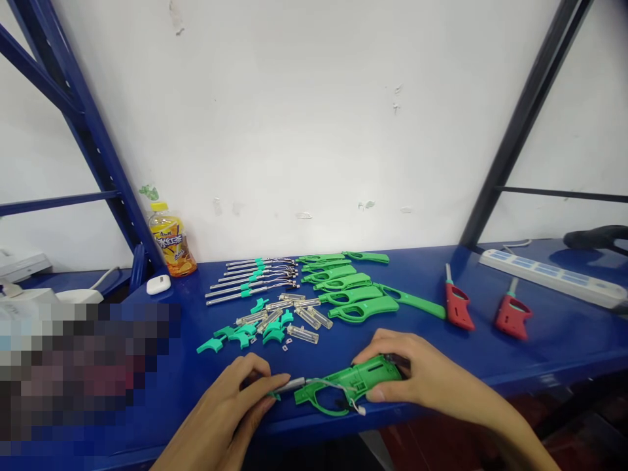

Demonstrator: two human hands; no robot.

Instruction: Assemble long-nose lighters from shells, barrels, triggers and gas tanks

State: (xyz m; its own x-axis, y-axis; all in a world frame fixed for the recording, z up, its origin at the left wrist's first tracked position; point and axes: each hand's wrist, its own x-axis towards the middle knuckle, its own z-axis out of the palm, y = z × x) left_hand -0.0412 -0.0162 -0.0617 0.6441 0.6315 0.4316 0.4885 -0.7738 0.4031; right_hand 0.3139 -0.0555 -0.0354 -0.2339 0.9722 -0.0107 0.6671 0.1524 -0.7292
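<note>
Between the fingers of my left hand (235, 402) is a metal lighter tube (296, 384), with a bit of teal plastic showing under the fingertips. Thin wires run from the tube across to a green lighter casing half (366, 377), its inside facing up at the table's front edge. My right hand (415, 366) grips the casing's handle end between thumb and fingers, where a dark part is partly hidden. The tube's end lies just left of the casing's nose. Ahead of my hands lie teal triggers (240, 339) and clear fuel tanks (303, 334).
Several wired metal tubes (235, 290) and green casings (366, 309) lie in rows farther back. To the right are two red lighters (458, 307) and a white power strip (549, 278). A drink bottle (173, 242) and white earbud case (157, 284) stand left, beside a blue frame post (105, 154).
</note>
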